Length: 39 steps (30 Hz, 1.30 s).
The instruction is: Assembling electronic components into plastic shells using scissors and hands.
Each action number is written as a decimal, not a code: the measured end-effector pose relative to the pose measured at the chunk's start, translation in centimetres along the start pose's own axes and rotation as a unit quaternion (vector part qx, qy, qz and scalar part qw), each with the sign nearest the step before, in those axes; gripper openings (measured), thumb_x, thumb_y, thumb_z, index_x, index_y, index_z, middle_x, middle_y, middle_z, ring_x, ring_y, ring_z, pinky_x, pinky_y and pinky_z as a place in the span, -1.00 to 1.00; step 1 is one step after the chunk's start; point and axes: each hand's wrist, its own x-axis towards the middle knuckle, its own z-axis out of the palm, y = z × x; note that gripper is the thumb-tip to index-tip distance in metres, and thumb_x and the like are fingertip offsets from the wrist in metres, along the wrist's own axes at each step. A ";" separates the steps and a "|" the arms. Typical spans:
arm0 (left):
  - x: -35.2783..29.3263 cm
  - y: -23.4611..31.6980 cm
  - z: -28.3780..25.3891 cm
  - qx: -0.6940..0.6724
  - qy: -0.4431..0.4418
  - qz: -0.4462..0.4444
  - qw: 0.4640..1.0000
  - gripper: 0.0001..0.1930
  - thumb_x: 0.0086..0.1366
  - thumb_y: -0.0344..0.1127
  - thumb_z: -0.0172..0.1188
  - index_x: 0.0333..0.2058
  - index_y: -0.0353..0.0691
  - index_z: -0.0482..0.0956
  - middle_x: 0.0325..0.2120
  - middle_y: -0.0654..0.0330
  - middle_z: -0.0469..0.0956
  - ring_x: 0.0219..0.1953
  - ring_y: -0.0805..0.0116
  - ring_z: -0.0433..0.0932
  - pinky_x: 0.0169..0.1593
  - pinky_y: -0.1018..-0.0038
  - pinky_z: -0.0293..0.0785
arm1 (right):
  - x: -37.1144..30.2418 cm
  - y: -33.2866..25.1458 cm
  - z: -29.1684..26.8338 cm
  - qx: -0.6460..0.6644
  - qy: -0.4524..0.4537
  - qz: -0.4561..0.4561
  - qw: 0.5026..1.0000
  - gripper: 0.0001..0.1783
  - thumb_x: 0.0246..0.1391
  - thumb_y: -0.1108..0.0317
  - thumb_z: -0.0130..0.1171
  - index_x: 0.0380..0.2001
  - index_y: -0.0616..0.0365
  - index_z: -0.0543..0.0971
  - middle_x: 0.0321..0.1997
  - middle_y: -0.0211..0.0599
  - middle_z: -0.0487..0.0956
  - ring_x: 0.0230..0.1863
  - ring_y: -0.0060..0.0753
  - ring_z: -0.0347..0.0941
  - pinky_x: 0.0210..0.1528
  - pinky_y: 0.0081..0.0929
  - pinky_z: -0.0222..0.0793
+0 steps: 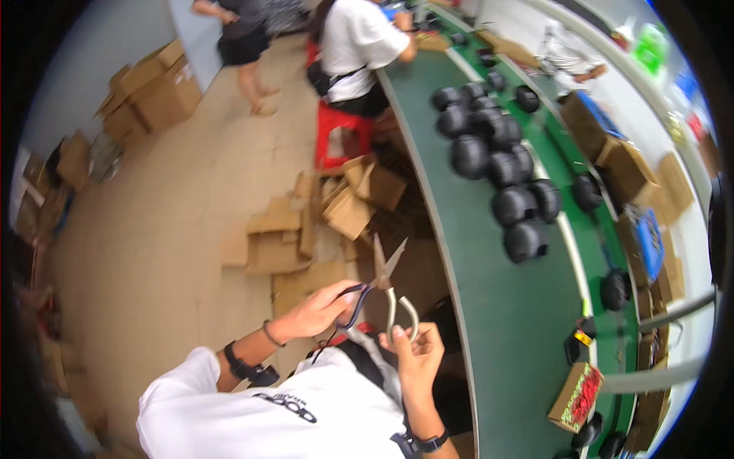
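A pair of scissors (383,282) is held up in front of my body, its metal blades spread apart and pointing away from me. My left hand (321,309) grips the dark loop handle. The pale loop handle is pinched in the fingers of my right hand (415,353). Both hands are over the gap left of the green workbench (497,329), touching nothing on it.
Black rounded housings (514,205) cluster on the bench; more ride the green conveyor (612,348) beyond. A small carton (575,396) with red pieces stands near right. Opened cardboard (279,239) lies on the floor. A person (358,46) sits on a red stool (340,138); another person (243,38) stands farther back.
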 end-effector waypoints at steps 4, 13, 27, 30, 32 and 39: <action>0.2 -4.1 1.4 0.073 0.093 -0.008 0.993 -0.53 0.65 -0.11 -0.01 0.30 -0.36 0.34 -0.01 -0.07 0.51 0.08 0.15 0.51 0.18 0.26 0.43 | 1.5 3.5 0.3 -0.024 -0.036 0.024 0.999 -0.79 0.29 0.62 0.30 -0.25 0.26 0.41 -0.31 -0.36 0.55 -0.24 -0.54 0.65 -0.10 -0.54 0.68; 0.5 -12.9 2.8 0.143 0.116 -0.227 0.956 -0.05 0.49 0.34 0.03 0.43 -0.48 0.13 0.31 -0.44 0.23 0.41 -0.34 0.17 0.47 -0.03 0.11 | 3.3 11.9 1.3 -0.185 -0.114 0.105 0.971 -0.74 0.20 0.59 0.39 -0.28 0.25 0.44 -0.34 -0.40 0.60 -0.27 -0.72 0.51 -0.19 -0.64 0.55; 1.5 -18.5 0.5 -0.164 0.003 -0.324 0.932 -0.64 0.52 -0.12 0.24 -0.02 -0.35 0.51 -0.36 0.21 0.64 -0.41 0.54 0.60 -0.36 0.55 0.51 | 5.2 15.0 1.3 -0.076 -0.086 0.231 0.966 -0.71 0.18 0.61 0.40 -0.30 0.19 0.41 -0.25 -0.31 0.63 -0.21 -0.61 0.61 -0.14 -0.62 0.60; 2.3 -18.8 1.4 -0.184 -0.002 -0.298 0.937 -0.64 0.47 -0.08 0.28 -0.15 -0.35 0.57 -0.46 0.24 0.61 -0.44 0.47 0.58 -0.41 0.48 0.50 | 5.3 15.2 0.5 -0.086 -0.119 0.246 0.958 -0.69 0.17 0.56 0.43 -0.15 0.28 0.47 -0.14 -0.21 0.64 -0.08 -0.48 0.64 -0.02 -0.52 0.62; 1.0 -27.3 1.0 -0.065 0.066 -0.217 0.972 -0.59 0.43 -0.02 0.31 -0.17 -0.34 0.57 -0.49 0.25 0.59 -0.45 0.43 0.58 -0.40 0.42 0.52 | 5.3 14.2 0.8 -0.165 -0.146 0.246 0.944 -0.48 0.15 0.50 0.46 0.09 0.36 0.44 0.04 -0.06 0.60 0.10 -0.34 0.60 0.09 -0.39 0.63; 5.5 -35.0 -4.9 0.364 -0.005 -0.457 0.812 -0.05 0.16 0.46 0.26 0.15 -0.39 0.59 0.16 -0.27 0.59 0.23 -0.14 0.59 0.22 0.14 0.54 | 5.2 13.3 -3.7 -0.081 -0.065 0.235 0.966 -0.39 0.18 0.61 0.33 0.25 0.32 0.32 0.18 0.01 0.46 0.20 -0.24 0.53 0.15 -0.32 0.64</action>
